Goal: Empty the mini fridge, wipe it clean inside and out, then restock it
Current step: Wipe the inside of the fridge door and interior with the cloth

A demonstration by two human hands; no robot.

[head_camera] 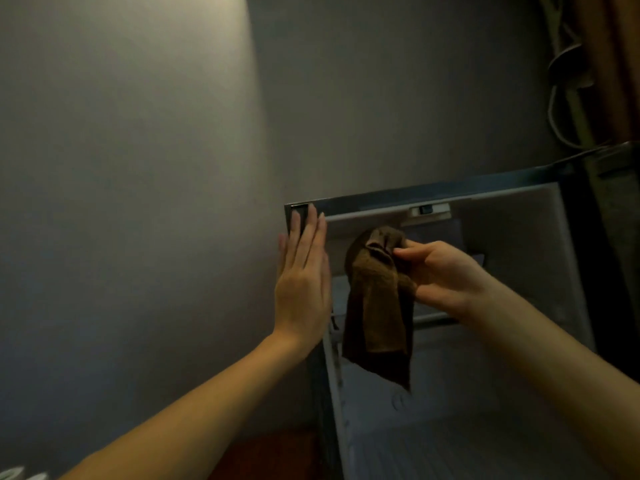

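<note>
— Since the interior is open to view, go biggest first. Backdrop?
— Grey wall [138, 168], plain, fills left & upper part of view. Lit patch at top.
— Unit under inspection?
— Mini fridge [433, 194], right of centre, front facing the camera. Dark metal frame, pale liner inside. Interior dim, lower part partly hidden by forearms.
— Left side?
— Left grip [304, 282]: fingers straight & together, hand flat against fridge's left front edge, fingertips just below top-left corner. Holds nothing.
— Right side?
— Right grip [446, 275]: fingers & thumb curled, pinching the bunched top of a brown cloth [377, 306]. Positioned in front of upper interior, just under the top strip.
— Cloth location, more exactly?
— Between the two grips, nearer the right. Bunched end up near the left inner wall, rest hangs loose past the shelf rail [433, 318].
— Contact w/ liner?
— Cannot tell, angle doesn't show it.
— Smaller items?
— Switch housing [429, 211] on the interior top strip, directly above cloth. Pale cables [557, 98] hang at top right, above fridge.
</note>
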